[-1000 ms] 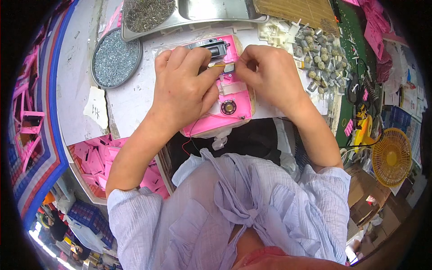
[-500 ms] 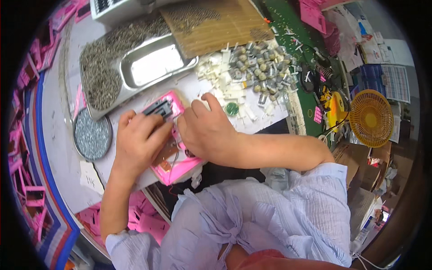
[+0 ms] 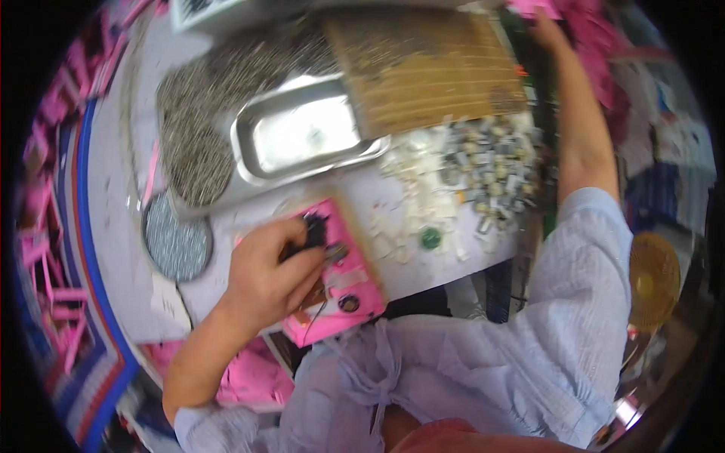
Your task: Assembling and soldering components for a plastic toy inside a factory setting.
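Note:
On the table close to me lies a pink plastic casing (image 3: 361,278) with a small round dark part, a thin wire and a brown board in it. My left hand (image 3: 268,272) is over its left side, thumb and fingers closed around a black plastic part (image 3: 311,229) at the casing's upper end. Far off at the upper right, my right hand (image 3: 547,34) reaches out on a stretched arm. It touches or is right beside a pink plastic piece (image 3: 535,7); motion blur hides its fingers.
Behind the casing stands a metal tray (image 3: 249,170) beside a heap of small screws (image 3: 189,143). A round dish (image 3: 178,240) of tiny metal parts is left. Brown cardboard (image 3: 430,72), small motors (image 3: 498,170) and white pieces (image 3: 419,174) lie right, near a yellow basket (image 3: 655,283).
My right hand has left the casing and swung far up and right to the pink pieces. My left hand stays at the casing. The whole view has shifted.

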The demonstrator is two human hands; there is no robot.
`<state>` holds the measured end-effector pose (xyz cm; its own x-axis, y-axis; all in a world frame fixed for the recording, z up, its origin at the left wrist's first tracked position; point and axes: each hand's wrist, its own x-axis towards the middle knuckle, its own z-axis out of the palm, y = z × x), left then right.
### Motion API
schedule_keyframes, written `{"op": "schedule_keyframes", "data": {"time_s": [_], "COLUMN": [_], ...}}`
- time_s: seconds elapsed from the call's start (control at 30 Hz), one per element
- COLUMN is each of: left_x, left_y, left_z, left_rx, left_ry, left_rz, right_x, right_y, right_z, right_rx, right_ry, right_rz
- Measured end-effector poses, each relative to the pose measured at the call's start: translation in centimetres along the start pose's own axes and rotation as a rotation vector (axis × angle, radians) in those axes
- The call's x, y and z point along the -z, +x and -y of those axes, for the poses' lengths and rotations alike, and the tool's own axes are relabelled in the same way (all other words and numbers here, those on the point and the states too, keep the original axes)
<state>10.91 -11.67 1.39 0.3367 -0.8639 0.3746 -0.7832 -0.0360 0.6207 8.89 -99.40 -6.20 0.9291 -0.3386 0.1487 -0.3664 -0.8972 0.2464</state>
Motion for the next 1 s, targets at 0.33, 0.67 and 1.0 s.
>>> {"op": "schedule_keyframes", "data": {"time_s": [0.33, 0.67, 1.0], "left_x": [0.2, 0.2, 6.3], "left_y": [0.9, 2.1, -0.5], "left_z": [-3.1, -4.0, -5.8], "left_rx": [0.330, 0.209, 0.119], "left_ry": [0.215, 0.461, -0.157], "left_rz": [0.049, 0.178, -0.298], "right_x": [3.6, 27.2, 41.8], "right_y": [-1.6, -22.1, -32.9], "right_z": [13.2, 15.8, 47.5], "right_rx": [-0.031, -0.418, -0.010], "right_ry": [-0.074, 0.623, 1.218], "right_rz": [0.054, -0.531, -0.292]}}
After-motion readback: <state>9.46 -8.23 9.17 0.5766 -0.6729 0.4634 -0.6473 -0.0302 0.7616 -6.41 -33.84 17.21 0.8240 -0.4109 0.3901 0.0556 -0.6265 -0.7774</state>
